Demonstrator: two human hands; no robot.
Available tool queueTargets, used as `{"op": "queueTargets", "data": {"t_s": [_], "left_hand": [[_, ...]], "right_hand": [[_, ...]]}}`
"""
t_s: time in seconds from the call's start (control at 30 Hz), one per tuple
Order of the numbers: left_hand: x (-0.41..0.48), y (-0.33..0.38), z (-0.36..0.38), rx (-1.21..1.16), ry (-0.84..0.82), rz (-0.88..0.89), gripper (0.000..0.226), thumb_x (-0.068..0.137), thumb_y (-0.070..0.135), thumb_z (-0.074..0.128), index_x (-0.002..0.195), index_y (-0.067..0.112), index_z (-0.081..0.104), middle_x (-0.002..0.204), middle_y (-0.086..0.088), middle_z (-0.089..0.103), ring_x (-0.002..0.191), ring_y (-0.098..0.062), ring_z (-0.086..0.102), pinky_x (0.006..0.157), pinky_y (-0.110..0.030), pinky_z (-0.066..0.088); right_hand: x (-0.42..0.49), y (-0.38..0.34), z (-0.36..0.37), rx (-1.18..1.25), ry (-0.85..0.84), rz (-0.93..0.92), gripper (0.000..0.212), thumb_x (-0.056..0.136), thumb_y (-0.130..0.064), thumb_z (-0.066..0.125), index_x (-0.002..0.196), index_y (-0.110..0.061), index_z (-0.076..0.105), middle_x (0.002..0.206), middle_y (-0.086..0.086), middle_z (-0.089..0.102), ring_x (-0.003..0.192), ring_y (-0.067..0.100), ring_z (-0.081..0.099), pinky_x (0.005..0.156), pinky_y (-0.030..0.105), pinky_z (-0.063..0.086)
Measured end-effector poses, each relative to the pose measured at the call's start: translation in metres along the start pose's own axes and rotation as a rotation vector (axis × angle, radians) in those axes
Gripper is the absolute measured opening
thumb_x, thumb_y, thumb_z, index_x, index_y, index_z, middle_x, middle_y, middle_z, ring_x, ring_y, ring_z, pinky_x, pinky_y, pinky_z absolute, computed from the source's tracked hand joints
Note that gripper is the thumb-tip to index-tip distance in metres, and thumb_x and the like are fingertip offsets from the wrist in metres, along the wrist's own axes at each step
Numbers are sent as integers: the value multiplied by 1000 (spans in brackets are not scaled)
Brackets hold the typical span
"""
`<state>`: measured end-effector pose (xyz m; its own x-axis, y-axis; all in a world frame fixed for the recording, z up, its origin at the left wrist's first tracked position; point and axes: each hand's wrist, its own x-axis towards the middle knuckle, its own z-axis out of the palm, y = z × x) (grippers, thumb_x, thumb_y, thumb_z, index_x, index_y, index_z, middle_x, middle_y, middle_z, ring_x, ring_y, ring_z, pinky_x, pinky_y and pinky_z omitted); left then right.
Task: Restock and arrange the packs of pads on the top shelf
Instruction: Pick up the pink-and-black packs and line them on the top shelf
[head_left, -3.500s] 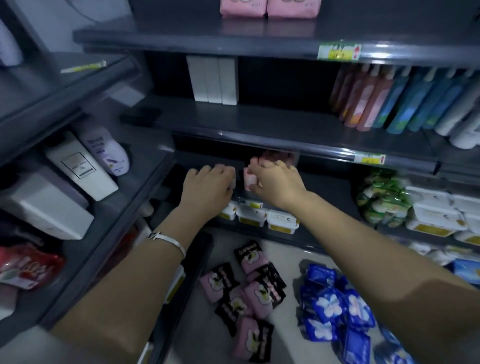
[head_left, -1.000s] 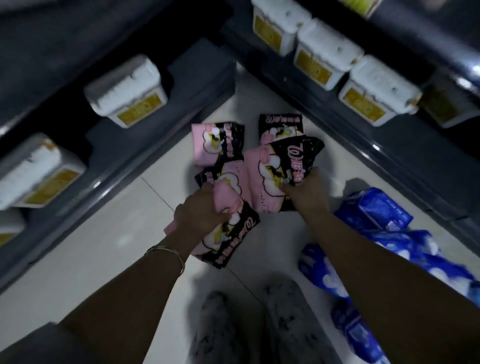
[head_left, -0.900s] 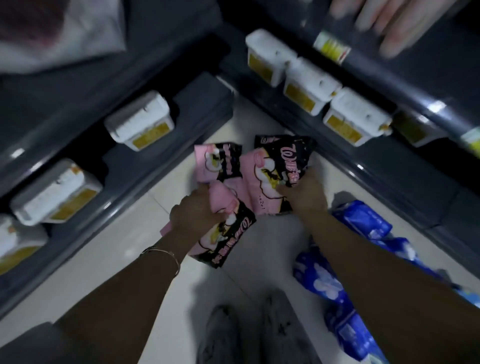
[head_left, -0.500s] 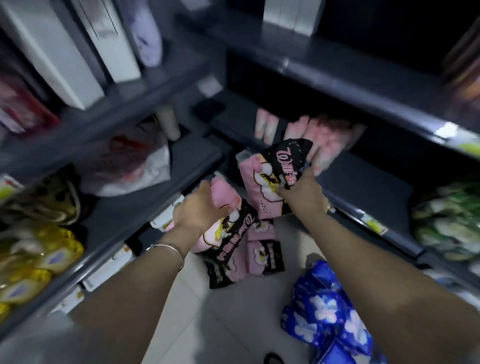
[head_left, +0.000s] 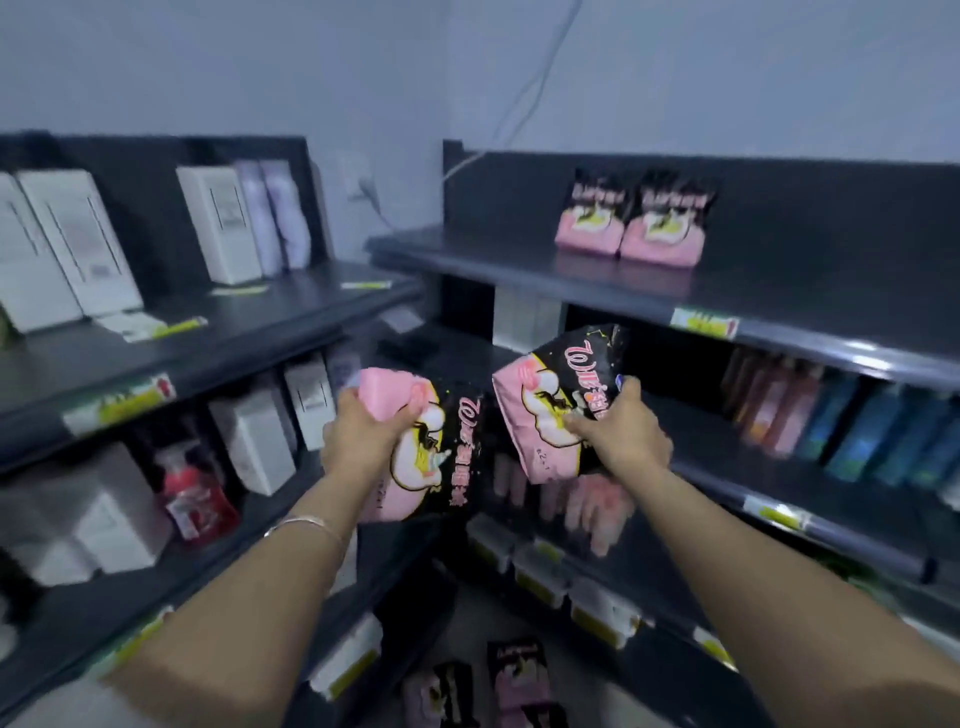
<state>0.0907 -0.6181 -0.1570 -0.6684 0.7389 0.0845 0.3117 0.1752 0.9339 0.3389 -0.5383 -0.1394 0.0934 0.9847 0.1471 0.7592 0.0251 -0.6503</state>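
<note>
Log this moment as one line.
left hand: holds pad pack | right hand: holds second pack | top shelf: two packs standing

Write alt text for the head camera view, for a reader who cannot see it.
Two bare hands each hold a pink-and-black pad pack, left hand and right hand, raised in front of dark store shelves. Two matching packs stand side by side on the top shelf; more lie on the floor below.

Dim corner of a shop: plain pale walls (head_left: 208, 62), thin cable (head_left: 540, 78) hanging down, dark grey shelving (head_left: 779, 218) on both sides meeting at the corner, pale tiled floor (head_left: 467, 613) below.
</note>
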Motion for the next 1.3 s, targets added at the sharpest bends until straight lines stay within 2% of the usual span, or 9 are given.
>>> {"op": "queueTargets", "data": {"t_s": [0.1, 0.27, 0.43, 0.57, 0.83, 0.97, 1.1, 1.2, 1.3], "left_hand": [[10, 33, 4, -329, 38, -26, 82, 40, 75, 78, 95, 27, 41, 101, -4, 61, 93, -28, 64, 84, -51, 53], [14, 85, 30, -565, 93, 5, 67, 73, 31, 80, 120, 18, 34, 105, -7, 55, 89, -23, 57, 87, -42, 51], [34, 130, 68, -612, 12, 91, 97, 67, 33, 82, 142, 36, 21, 120, -2, 52, 103, -24, 56, 96, -42, 46], [49, 171, 97, -527, -41, 128, 62, 71, 28, 81, 114, 28, 36, 108, -8, 60, 97, -31, 61, 88, -50, 51], [79, 223, 134, -311, -2, 176, 55, 71, 24, 81, 105, 16, 39, 102, -6, 53, 90, -27, 55, 81, -38, 50], [105, 231, 145, -413, 35, 145, 57, 69, 23, 82, 105, 14, 38, 106, -9, 53, 90, -27, 55, 82, -40, 51], [127, 232, 157, -629, -32, 41, 64, 55, 17, 83, 102, 12, 41, 113, -17, 57, 93, -33, 61, 81, -47, 55], [148, 229, 170, -746, -77, -3, 54, 70, 1, 77, 105, 12, 37, 114, -19, 54, 84, -28, 58, 74, -42, 54], [175, 227, 184, -881, -129, -35, 61, 76, -2, 73, 124, 15, 39, 117, -12, 51, 87, -28, 56, 70, -37, 50]], "right_hand": [[12, -13, -31, -8, 69, -3, 69, 76, -49, 71, 127, -17, 36, 119, 10, 61, 109, 33, 58, 92, 44, 43], [37, -22, -72, -35, 29, 12, 62, 74, -49, 73, 118, -19, 40, 113, 7, 61, 107, 32, 58, 91, 42, 43], [77, -25, -105, -20, 34, -64, 61, 72, -50, 74, 116, -21, 41, 112, 4, 62, 106, 29, 58, 84, 38, 46], [116, -26, -134, 8, 69, -118, 75, 73, -48, 73, 134, -22, 36, 124, 6, 59, 114, 31, 54, 93, 42, 45], [178, -21, -163, -158, 302, -195, 72, 77, -50, 70, 135, -22, 37, 123, 5, 53, 108, 31, 57, 81, 39, 46], [202, -19, -170, -224, 371, -200, 73, 78, -52, 69, 137, -24, 37, 124, 7, 46, 105, 31, 57, 74, 36, 43], [221, -24, -171, -333, 470, -197, 67, 78, -53, 67, 133, -24, 41, 125, 4, 50, 117, 31, 47, 86, 41, 40], [235, -33, -164, -451, 515, -195, 64, 79, -56, 65, 132, -28, 42, 126, -2, 53, 121, 28, 43, 90, 41, 34], [254, -47, -151, -540, 551, -205, 59, 80, -55, 64, 128, -28, 42, 124, -6, 55, 120, 26, 44, 91, 42, 32]]}}
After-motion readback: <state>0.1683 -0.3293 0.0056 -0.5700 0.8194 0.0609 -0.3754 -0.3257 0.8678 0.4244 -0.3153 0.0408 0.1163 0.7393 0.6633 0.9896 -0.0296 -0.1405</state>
